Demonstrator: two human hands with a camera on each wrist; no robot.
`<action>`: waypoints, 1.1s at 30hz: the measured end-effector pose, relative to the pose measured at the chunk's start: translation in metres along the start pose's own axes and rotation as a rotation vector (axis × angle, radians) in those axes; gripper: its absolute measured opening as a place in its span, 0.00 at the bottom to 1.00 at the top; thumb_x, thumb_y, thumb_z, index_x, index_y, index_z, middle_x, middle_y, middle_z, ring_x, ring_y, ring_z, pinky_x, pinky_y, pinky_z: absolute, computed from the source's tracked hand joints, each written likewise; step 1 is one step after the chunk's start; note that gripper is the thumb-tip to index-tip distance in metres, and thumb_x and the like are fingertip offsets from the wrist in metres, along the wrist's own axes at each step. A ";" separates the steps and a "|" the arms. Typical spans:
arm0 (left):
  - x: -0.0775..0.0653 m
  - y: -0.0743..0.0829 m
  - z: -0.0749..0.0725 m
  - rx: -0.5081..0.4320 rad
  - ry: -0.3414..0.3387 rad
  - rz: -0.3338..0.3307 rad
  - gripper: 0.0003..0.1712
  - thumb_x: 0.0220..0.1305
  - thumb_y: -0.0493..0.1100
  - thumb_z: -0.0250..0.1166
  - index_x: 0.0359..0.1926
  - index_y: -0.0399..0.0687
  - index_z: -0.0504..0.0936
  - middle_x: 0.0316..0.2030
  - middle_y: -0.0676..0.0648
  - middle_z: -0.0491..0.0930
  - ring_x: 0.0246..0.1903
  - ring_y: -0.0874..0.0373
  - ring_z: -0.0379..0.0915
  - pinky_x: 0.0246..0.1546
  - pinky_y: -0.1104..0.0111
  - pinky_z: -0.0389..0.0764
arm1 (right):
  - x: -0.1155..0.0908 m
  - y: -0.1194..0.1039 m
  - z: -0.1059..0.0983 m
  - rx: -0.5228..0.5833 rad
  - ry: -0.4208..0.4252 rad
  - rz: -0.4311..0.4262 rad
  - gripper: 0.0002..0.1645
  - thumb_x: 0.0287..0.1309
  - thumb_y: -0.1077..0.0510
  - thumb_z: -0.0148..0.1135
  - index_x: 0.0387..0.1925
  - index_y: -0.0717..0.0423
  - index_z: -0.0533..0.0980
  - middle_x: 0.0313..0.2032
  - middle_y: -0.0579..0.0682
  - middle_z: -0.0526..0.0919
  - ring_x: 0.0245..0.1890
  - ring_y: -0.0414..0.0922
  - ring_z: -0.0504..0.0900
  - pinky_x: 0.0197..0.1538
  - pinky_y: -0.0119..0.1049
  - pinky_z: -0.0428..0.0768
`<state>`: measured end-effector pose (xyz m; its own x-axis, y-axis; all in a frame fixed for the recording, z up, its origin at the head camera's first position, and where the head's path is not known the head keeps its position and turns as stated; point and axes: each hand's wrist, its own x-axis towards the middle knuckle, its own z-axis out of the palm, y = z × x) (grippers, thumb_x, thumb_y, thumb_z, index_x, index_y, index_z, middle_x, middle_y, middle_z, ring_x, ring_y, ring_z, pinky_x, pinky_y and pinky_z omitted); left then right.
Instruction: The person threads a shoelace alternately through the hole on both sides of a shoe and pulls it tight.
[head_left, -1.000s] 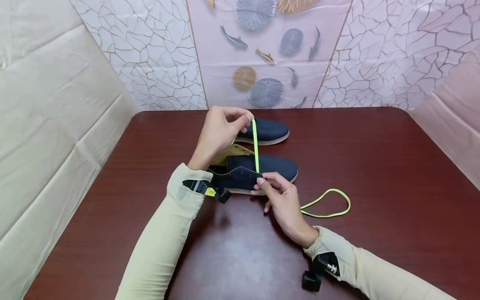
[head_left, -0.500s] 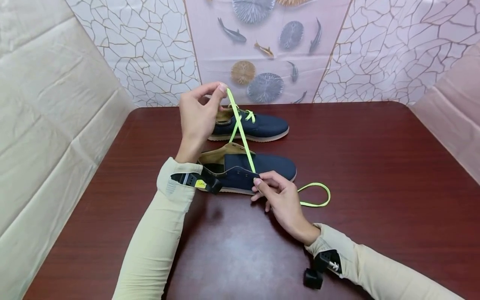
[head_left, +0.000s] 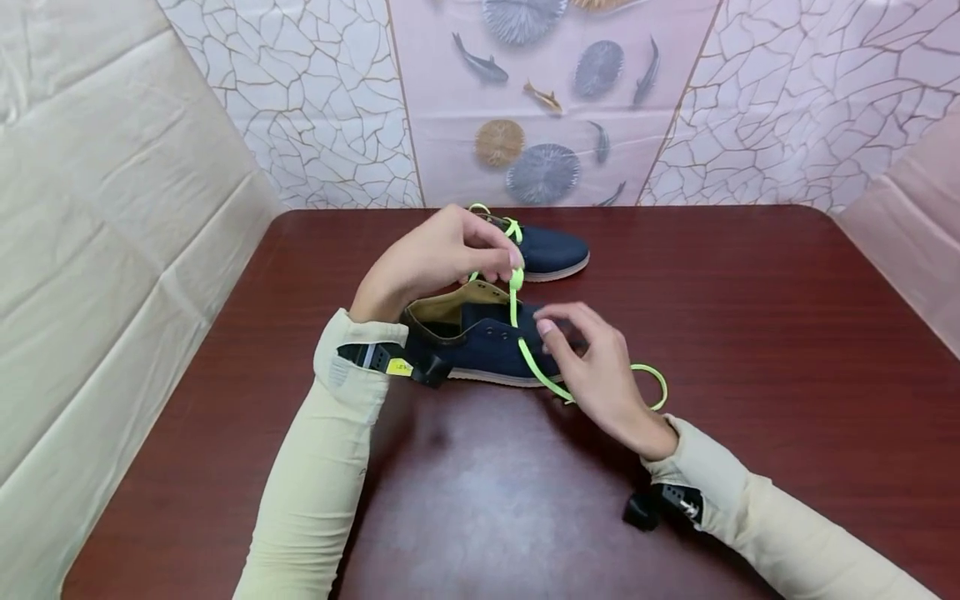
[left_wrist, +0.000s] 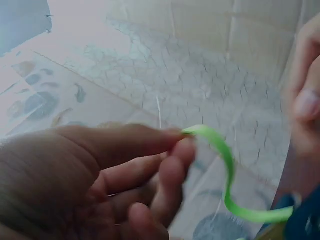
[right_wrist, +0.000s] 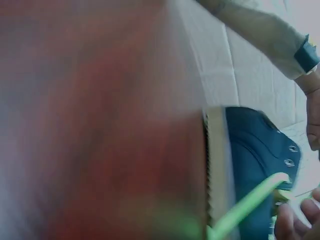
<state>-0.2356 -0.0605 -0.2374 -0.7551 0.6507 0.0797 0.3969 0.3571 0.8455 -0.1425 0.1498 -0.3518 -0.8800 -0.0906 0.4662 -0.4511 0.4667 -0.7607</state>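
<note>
A dark blue shoe point(head_left: 487, 354) stands on the table, its toe to the right and its tan lining showing. One flat neon-green shoelace point(head_left: 513, 310) runs through the front eyelet of its near flap. My left hand point(head_left: 442, 258) pinches the lace above the shoe between thumb and fingertips, and in the left wrist view the lace point(left_wrist: 229, 175) curves slack from that pinch down to the shoe. Beside the toe, my right hand point(head_left: 603, 375) hovers with loosely bent fingers and no lace between them. The lace's other length hangs down the shoe's near side and passes behind this hand.
Behind stands a second dark blue shoe point(head_left: 555, 250), laced in the same green, partly covered by my left hand. A lace loop point(head_left: 660, 385) lies right of my right hand on the dark red table point(head_left: 750, 333). Patterned cloth point(head_left: 540, 100) hangs beyond the table's back edge.
My left hand first pulled the lace up and left, then came down and right, slackening it. My right hand let go of the shoe's flap and moved up and right.
</note>
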 end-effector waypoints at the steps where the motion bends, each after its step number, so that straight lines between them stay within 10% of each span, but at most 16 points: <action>1: 0.000 0.002 0.002 -0.020 -0.050 0.011 0.08 0.66 0.42 0.65 0.33 0.48 0.89 0.29 0.46 0.84 0.31 0.46 0.76 0.27 0.68 0.73 | 0.002 -0.002 -0.002 0.010 -0.002 -0.044 0.13 0.69 0.55 0.60 0.53 0.46 0.80 0.47 0.41 0.82 0.40 0.42 0.83 0.29 0.31 0.77; 6: 0.004 0.011 0.013 -0.150 -0.200 0.041 0.07 0.66 0.42 0.66 0.34 0.45 0.88 0.26 0.44 0.82 0.27 0.52 0.72 0.22 0.71 0.66 | 0.008 -0.021 -0.009 0.118 -0.064 -0.207 0.22 0.65 0.68 0.61 0.59 0.56 0.77 0.60 0.49 0.77 0.57 0.46 0.75 0.51 0.32 0.77; 10: 0.007 0.011 0.019 -0.170 -0.082 0.007 0.06 0.65 0.42 0.66 0.35 0.48 0.89 0.28 0.44 0.83 0.28 0.54 0.76 0.20 0.71 0.67 | 0.005 -0.037 -0.009 0.240 -0.060 -0.210 0.09 0.65 0.72 0.57 0.43 0.67 0.81 0.50 0.61 0.82 0.55 0.52 0.78 0.61 0.33 0.72; 17: 0.014 -0.006 0.020 -0.061 0.167 -0.094 0.06 0.64 0.39 0.66 0.35 0.47 0.90 0.30 0.45 0.86 0.32 0.51 0.79 0.35 0.68 0.78 | 0.000 -0.028 -0.003 0.272 -0.050 0.022 0.16 0.75 0.57 0.51 0.40 0.64 0.80 0.24 0.52 0.82 0.30 0.44 0.82 0.37 0.28 0.77; 26: 0.020 -0.019 0.026 0.047 -0.084 -0.123 0.05 0.65 0.40 0.68 0.36 0.46 0.90 0.35 0.46 0.87 0.38 0.58 0.81 0.46 0.66 0.81 | 0.008 -0.017 -0.003 0.528 -0.186 0.367 0.28 0.75 0.45 0.50 0.52 0.70 0.72 0.28 0.53 0.78 0.14 0.46 0.73 0.19 0.43 0.78; 33: 0.020 -0.019 0.027 0.280 -0.068 -0.113 0.04 0.62 0.44 0.69 0.33 0.53 0.90 0.29 0.53 0.87 0.34 0.65 0.75 0.39 0.71 0.75 | 0.018 -0.008 0.006 0.572 -0.188 0.476 0.21 0.72 0.51 0.56 0.49 0.68 0.74 0.21 0.47 0.77 0.09 0.41 0.68 0.13 0.33 0.69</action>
<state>-0.2444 -0.0360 -0.2659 -0.7698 0.6363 -0.0505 0.4477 0.5947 0.6678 -0.1557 0.1389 -0.3398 -0.9860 -0.1662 -0.0163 0.0216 -0.0301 -0.9993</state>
